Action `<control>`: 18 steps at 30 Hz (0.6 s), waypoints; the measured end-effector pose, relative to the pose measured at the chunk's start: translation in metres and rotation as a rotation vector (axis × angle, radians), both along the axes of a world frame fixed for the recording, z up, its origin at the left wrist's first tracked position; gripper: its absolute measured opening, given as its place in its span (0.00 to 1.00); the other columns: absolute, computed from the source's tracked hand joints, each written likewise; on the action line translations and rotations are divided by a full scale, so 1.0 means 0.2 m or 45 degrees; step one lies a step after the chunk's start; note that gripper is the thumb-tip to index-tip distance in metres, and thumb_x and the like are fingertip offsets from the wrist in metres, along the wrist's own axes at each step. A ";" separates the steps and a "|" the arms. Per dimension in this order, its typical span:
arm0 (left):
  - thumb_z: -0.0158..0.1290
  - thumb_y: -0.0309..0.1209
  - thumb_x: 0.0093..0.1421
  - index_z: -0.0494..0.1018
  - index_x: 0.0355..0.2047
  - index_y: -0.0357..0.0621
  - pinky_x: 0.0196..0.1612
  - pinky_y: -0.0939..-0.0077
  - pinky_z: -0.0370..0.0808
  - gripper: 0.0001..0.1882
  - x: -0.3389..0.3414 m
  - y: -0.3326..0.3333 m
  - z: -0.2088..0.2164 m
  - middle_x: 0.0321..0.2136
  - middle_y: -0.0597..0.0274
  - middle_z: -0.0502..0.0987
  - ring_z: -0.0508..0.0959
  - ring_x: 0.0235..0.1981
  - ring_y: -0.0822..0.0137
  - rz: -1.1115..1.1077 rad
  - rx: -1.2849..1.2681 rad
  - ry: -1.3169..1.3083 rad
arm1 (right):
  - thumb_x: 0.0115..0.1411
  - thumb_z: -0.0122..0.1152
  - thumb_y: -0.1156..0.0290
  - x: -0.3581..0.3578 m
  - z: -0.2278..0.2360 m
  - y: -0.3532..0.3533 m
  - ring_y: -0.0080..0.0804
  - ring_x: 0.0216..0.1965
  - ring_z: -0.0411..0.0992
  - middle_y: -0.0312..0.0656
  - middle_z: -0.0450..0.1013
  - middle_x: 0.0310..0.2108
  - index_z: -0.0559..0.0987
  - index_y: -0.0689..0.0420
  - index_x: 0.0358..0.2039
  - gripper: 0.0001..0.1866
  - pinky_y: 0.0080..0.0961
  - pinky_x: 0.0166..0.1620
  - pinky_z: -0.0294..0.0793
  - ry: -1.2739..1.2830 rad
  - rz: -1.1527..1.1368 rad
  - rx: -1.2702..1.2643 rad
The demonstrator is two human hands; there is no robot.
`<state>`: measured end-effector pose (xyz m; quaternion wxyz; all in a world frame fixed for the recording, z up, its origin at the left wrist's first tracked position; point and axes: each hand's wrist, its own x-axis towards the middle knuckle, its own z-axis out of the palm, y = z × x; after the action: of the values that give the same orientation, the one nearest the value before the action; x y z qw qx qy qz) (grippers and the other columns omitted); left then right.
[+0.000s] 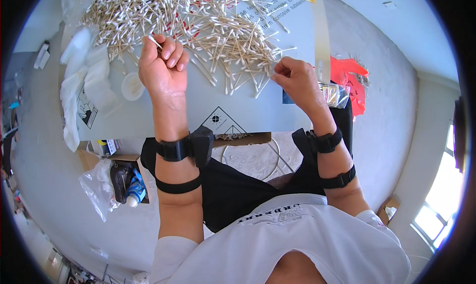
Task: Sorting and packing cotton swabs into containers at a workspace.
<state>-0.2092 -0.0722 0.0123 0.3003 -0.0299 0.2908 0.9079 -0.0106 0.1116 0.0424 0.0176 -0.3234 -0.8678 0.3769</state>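
A large heap of cotton swabs [238,46] with white tips and pale sticks covers the far part of the table. At its near left edge, my left hand [166,66] is palm up with curled fingers. A single cotton swab [155,41] is pinched between its thumb and forefinger. Over the heap's right edge, my right hand [299,81] points inward with thumb and forefinger pressed together. Whatever lies in that pinch is too small to make out. Loose swabs lie just left of its fingertips.
A round whitish lid or dish [133,86] sits left of my left wrist, beside crumpled white plastic film [79,81]. Right of my right hand lies a clear packet [333,94]. Red plastic [349,83] is on the floor; an open box [144,175] stands below left.
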 end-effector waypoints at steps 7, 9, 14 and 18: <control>0.38 0.42 0.70 0.67 0.29 0.45 0.18 0.79 0.54 0.17 0.00 0.00 0.00 0.16 0.70 0.59 0.56 0.15 0.76 -0.004 -0.031 -0.007 | 0.50 0.62 0.76 0.00 -0.03 -0.02 0.25 0.20 0.65 0.38 0.67 0.18 0.78 0.64 0.33 0.10 0.24 0.27 0.66 0.038 0.002 -0.165; 0.38 0.42 0.70 0.67 0.29 0.45 0.18 0.79 0.54 0.17 0.00 0.01 0.00 0.16 0.70 0.59 0.56 0.15 0.76 0.001 -0.037 -0.007 | 0.51 0.62 0.79 -0.01 -0.05 -0.03 0.14 0.22 0.61 0.30 0.63 0.18 0.78 0.65 0.37 0.11 0.17 0.26 0.63 0.035 0.021 -0.271; 0.39 0.41 0.70 0.67 0.29 0.45 0.18 0.80 0.54 0.17 0.01 0.01 0.00 0.16 0.70 0.59 0.56 0.15 0.76 0.004 -0.036 -0.025 | 0.53 0.61 0.80 -0.06 -0.01 -0.12 0.15 0.22 0.60 0.31 0.64 0.18 0.77 0.65 0.38 0.11 0.18 0.26 0.63 0.131 0.232 -0.337; 0.39 0.41 0.70 0.67 0.29 0.45 0.17 0.80 0.54 0.17 0.01 0.01 0.00 0.16 0.70 0.59 0.56 0.15 0.76 0.018 -0.048 -0.029 | 0.53 0.61 0.79 -0.07 0.02 -0.08 0.19 0.22 0.65 0.36 0.69 0.19 0.76 0.66 0.31 0.06 0.19 0.28 0.67 0.089 0.292 -0.132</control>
<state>-0.2082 -0.0705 0.0132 0.2967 -0.0478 0.3044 0.9039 -0.0241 0.0963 0.0465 -0.0123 -0.2091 -0.8773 0.4319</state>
